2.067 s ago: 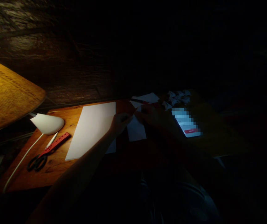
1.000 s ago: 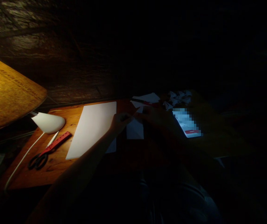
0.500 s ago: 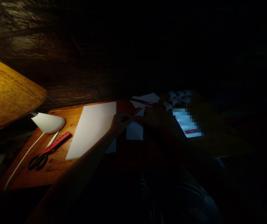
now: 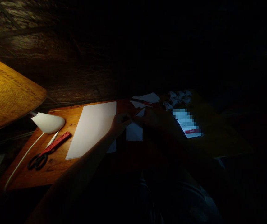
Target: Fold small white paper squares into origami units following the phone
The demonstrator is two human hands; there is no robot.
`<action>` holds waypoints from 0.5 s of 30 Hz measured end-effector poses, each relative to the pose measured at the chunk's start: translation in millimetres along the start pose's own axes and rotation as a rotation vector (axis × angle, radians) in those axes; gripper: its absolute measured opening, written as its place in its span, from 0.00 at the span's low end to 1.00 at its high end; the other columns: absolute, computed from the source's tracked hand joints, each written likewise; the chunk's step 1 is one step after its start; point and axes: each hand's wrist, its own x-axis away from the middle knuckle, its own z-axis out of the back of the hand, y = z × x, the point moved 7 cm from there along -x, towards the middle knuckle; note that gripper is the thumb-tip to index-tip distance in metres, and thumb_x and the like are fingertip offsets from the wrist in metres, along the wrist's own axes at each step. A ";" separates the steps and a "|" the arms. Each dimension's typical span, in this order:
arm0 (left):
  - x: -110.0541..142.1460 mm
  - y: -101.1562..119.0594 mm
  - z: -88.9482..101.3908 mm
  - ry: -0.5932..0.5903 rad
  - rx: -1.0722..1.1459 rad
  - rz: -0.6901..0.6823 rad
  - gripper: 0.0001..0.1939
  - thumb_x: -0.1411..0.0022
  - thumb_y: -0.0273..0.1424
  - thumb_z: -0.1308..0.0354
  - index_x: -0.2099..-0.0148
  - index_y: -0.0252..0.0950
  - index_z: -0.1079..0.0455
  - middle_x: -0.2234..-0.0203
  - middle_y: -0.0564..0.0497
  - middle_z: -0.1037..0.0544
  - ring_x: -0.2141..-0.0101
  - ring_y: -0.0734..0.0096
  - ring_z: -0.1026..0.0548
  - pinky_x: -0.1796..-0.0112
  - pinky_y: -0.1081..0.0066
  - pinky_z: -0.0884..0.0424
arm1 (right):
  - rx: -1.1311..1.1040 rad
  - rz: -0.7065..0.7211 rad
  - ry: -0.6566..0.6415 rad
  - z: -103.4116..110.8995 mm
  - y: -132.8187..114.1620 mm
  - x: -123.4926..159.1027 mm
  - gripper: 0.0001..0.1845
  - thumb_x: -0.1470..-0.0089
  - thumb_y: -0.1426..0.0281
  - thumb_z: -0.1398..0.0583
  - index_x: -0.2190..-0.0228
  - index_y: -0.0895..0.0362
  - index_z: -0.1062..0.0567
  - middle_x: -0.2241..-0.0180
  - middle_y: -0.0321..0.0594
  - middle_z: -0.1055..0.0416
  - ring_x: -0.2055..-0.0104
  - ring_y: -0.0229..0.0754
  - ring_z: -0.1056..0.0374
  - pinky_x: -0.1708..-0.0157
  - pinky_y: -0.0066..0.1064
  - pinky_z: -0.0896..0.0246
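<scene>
Small sheet (image 4: pixel 134 133) lies on the worktop (image 4: pixel 56 175), part-folded, lower end flat. Left hand (image 4: pixel 118 122) pinches its upper part; right hand (image 4: pixel 147 117) touches it, grip indeterminable in shadow. Folded pieces (image 4: pixel 176 99) lie beyond the phone (image 4: pixel 186 124).

Beyond the fingers, a rough, dark wall (image 4: pixel 42 53) is fading into blackness; left of them, a yellow-shaded lamp (image 4: pixel 9 96) is throwing warm light over the wooden table (image 4: pixel 56 166), whose far right end is sinking into shadow.
</scene>
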 end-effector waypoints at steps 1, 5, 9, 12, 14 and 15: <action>-0.1 0.3 0.9 0.009 0.008 0.004 0.07 0.53 0.32 0.38 0.77 0.35 0.32 0.82 0.55 0.31 0.77 0.75 0.35 0.74 0.73 0.42 | 0.009 0.003 0.004 -0.7 -1.0 0.2 0.06 0.58 0.71 0.31 0.77 0.57 0.24 0.75 0.38 0.25 0.73 0.39 0.32 0.76 0.29 0.40; 0.1 2.8 0.9 0.019 0.043 -0.002 0.07 0.55 0.31 0.39 0.79 0.35 0.32 0.82 0.55 0.32 0.77 0.74 0.36 0.74 0.73 0.42 | -0.011 0.030 -0.023 -3.7 -4.7 -0.2 0.06 0.58 0.70 0.32 0.75 0.57 0.23 0.74 0.37 0.25 0.72 0.38 0.31 0.73 0.29 0.39; 0.9 2.4 4.0 0.073 0.095 0.007 0.08 0.55 0.31 0.38 0.80 0.36 0.33 0.83 0.56 0.34 0.78 0.75 0.38 0.75 0.73 0.44 | -0.103 0.054 -0.028 1.1 -2.4 -3.4 0.07 0.59 0.68 0.32 0.74 0.57 0.22 0.73 0.36 0.25 0.72 0.38 0.32 0.72 0.29 0.39; 0.8 1.7 5.6 0.087 0.102 0.009 0.08 0.56 0.31 0.37 0.80 0.36 0.34 0.83 0.56 0.35 0.78 0.76 0.38 0.75 0.73 0.45 | -0.150 0.074 -0.019 5.5 1.3 -6.4 0.09 0.58 0.65 0.33 0.74 0.57 0.23 0.75 0.35 0.26 0.72 0.38 0.33 0.72 0.30 0.40; 0.3 1.4 6.0 0.084 0.108 0.008 0.08 0.56 0.31 0.37 0.80 0.36 0.34 0.83 0.56 0.35 0.78 0.76 0.39 0.75 0.73 0.44 | -0.147 0.101 -0.015 6.8 1.8 -8.2 0.09 0.57 0.64 0.33 0.74 0.57 0.24 0.75 0.35 0.27 0.73 0.37 0.34 0.72 0.30 0.41; 0.2 1.2 6.4 0.086 0.114 0.009 0.09 0.56 0.31 0.37 0.80 0.36 0.34 0.84 0.57 0.35 0.78 0.76 0.39 0.75 0.73 0.44 | -0.143 0.114 -0.010 7.3 1.7 -9.1 0.09 0.58 0.65 0.33 0.74 0.57 0.24 0.75 0.35 0.28 0.73 0.37 0.35 0.72 0.30 0.41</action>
